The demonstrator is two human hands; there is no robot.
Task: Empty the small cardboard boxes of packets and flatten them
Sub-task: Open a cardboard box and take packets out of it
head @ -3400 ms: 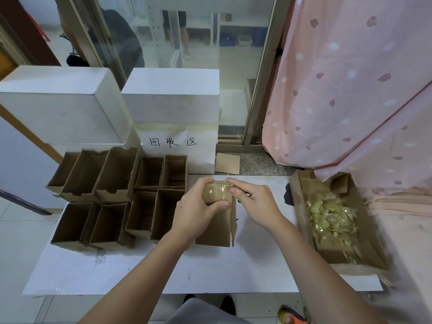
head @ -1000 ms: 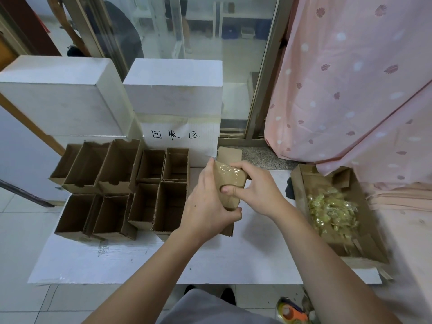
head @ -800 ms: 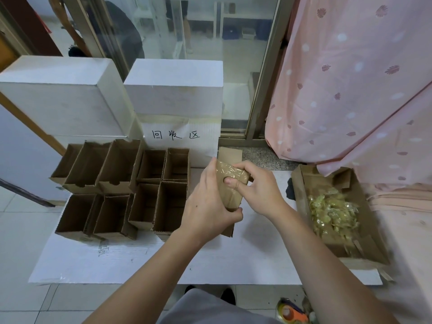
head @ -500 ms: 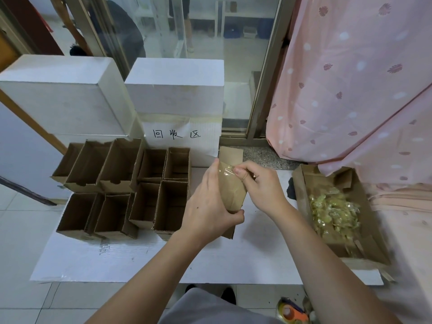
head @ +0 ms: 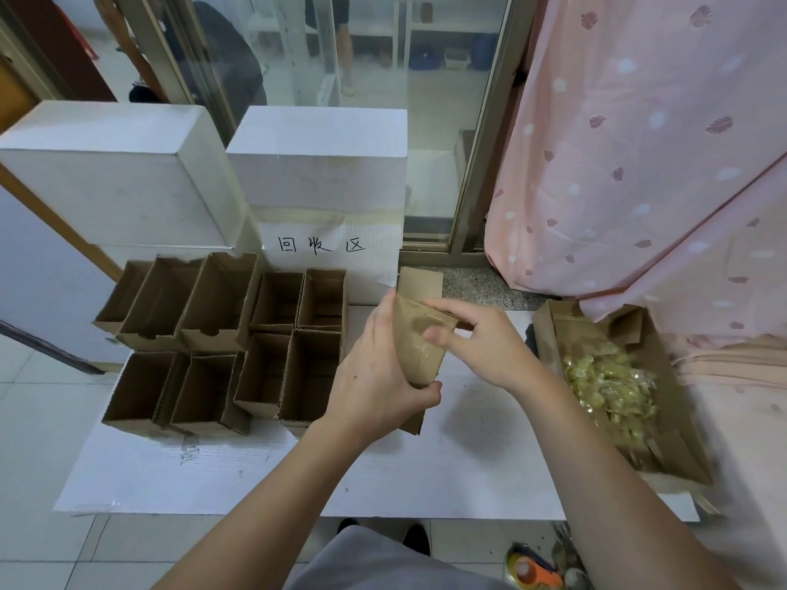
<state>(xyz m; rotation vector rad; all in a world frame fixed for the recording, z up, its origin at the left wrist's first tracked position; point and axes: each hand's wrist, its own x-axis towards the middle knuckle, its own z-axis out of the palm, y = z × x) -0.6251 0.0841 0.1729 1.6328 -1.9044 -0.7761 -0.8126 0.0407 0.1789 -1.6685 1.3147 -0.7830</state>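
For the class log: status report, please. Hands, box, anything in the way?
Left hand grips small taped box off the table. Right hand pinches its tape at top. Packets sit in tray at right. Nothing in the way.

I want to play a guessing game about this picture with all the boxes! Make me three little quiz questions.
1. True or false: the left hand holds the small taped brown cardboard box.
2. Where are the shiny yellow packets? A) in the big open brown cardboard tray on the right; B) on the floor.
3. Fill in: the right hand's fingers touch the clear ____ on the box.

Key: 1 true; 2 A; 3 tape.
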